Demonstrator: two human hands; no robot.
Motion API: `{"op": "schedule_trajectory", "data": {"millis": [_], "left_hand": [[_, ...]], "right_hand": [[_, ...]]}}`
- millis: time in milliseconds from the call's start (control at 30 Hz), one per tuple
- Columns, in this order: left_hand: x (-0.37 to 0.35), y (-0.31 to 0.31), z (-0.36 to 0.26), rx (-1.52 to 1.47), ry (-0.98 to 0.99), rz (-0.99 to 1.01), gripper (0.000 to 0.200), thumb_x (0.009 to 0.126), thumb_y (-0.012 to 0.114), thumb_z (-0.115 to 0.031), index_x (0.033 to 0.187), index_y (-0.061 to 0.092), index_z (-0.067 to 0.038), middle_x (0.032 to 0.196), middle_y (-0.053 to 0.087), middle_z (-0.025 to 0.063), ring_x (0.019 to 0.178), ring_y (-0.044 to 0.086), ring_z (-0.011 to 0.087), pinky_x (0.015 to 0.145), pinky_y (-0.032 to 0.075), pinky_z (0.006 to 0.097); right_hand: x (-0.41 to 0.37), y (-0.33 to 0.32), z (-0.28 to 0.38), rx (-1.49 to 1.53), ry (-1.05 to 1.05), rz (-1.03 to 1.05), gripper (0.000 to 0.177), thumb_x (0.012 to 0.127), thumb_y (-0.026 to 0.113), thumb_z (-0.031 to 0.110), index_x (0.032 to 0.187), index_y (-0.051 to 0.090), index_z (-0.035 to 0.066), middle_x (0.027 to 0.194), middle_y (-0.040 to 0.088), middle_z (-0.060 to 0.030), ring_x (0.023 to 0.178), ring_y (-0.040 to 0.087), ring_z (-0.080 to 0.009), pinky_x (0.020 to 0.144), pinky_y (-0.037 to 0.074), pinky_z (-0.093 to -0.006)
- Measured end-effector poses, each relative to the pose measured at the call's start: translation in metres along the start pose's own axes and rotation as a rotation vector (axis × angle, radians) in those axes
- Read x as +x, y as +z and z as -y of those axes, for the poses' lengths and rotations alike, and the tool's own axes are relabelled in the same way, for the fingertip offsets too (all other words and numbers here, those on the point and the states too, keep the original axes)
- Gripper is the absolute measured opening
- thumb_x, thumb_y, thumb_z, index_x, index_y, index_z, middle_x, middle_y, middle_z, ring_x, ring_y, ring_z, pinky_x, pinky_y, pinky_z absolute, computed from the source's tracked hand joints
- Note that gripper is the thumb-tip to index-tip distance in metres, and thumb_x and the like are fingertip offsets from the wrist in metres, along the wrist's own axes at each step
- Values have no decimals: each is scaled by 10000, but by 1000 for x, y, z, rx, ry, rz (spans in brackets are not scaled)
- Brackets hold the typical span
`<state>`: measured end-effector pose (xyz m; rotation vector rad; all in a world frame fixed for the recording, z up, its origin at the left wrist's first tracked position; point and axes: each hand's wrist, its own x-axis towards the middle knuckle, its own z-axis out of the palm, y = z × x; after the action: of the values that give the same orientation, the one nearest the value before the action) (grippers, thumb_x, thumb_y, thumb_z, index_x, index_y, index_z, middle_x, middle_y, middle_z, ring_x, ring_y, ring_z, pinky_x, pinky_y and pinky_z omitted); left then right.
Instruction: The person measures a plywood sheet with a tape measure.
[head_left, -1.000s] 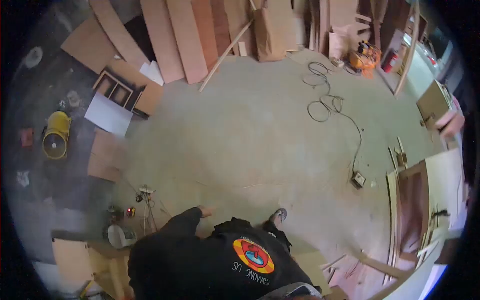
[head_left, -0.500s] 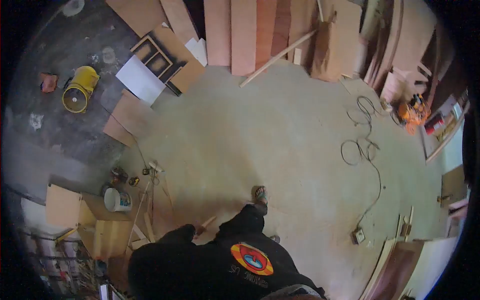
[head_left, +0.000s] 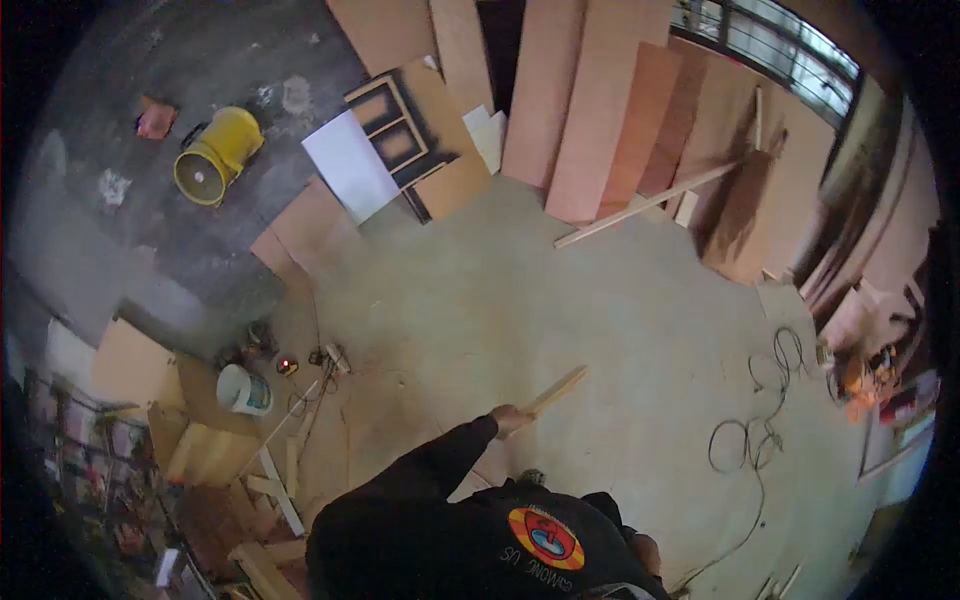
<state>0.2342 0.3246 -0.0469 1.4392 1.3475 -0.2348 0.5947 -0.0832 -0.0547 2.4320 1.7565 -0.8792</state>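
Left hand (head_left: 510, 420) holds a wooden strip (head_left: 558, 391) over the floor (head_left: 450, 300)

I see the pale floor filling the middle of the frame. Tall wooden panels (head_left: 540, 100) lean across the top, a long thin board (head_left: 650, 205) slanting against them. A yellow drum-shaped machine (head_left: 218, 155) lies at upper left, and a white bucket (head_left: 243, 389) sits at lower left. Just below centre, my wooden strip points up and right, the left hand's fingers closed round its lower end. The right hand (head_left: 645, 552), at lower right of centre, is partly hidden; I can't tell its fingers' state.
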Motion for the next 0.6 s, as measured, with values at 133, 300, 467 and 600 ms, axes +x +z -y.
{"op": "schedule_trajectory", "data": {"millis": [133,300,467,600], "left_hand": [[6,-46,-55,24,-16,-96,670,790,529,-688,615,593,-45,517,550,65,491,581,220,519,483,373],[68,-41,43,-3,-103,-50,644,813,507,-668,645,609,-54,560,582,86,487,577,215,523,479,368],[84,-2,148,-113,-483,6,391,765,680,-441,883,656,-68,837,639,96,766,602,211,684,484,393],[75,-7,141,273,-89,-72,277,775,663,-283,950,636,-69,993,621,112,919,587,265,790,477,404]], "right_hand": [[78,-51,4,62,0,122,318,818,553,358,1011,660,129,961,670,-134,888,630,-317,777,493,-429],[186,-108,-6,70,-42,233,334,832,540,367,1058,642,144,977,670,-136,921,626,-328,806,491,-435],[285,-190,-28,45,-101,352,352,846,527,376,1106,623,159,994,670,-138,954,623,-339,835,488,-441],[357,-254,-29,-3,-111,483,368,857,517,384,1143,608,171,1007,669,-139,980,620,-347,859,486,-446]]}}
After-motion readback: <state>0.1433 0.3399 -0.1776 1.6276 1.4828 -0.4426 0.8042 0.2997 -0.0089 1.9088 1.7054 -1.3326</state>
